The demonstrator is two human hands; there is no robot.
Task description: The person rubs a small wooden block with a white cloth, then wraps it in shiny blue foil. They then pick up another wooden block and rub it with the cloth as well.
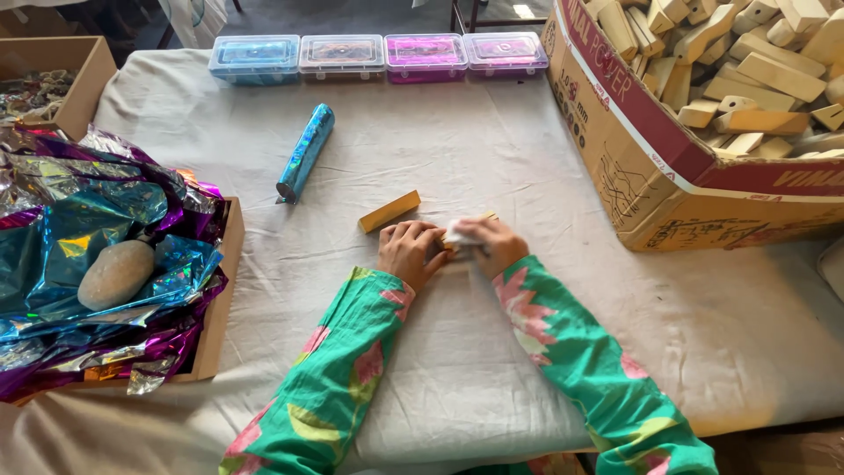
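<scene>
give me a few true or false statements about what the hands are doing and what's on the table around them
1. Both hands, left hand and right hand, are on a small wooden block with white paper. True.
2. A second wooden block lies loose just beyond the hands. True.
3. The foil-wrapped roll is in the right hand. False: it lies alone on the cloth, to the left.
4. The stone sits in the cardboard box of wood pieces. False: it rests on the foil sheets at left.
5. Four plastic cases line the far edge. True.

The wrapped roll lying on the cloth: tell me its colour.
Shiny blue foil with a glittery pattern on the roll, seen in the head view.
</scene>
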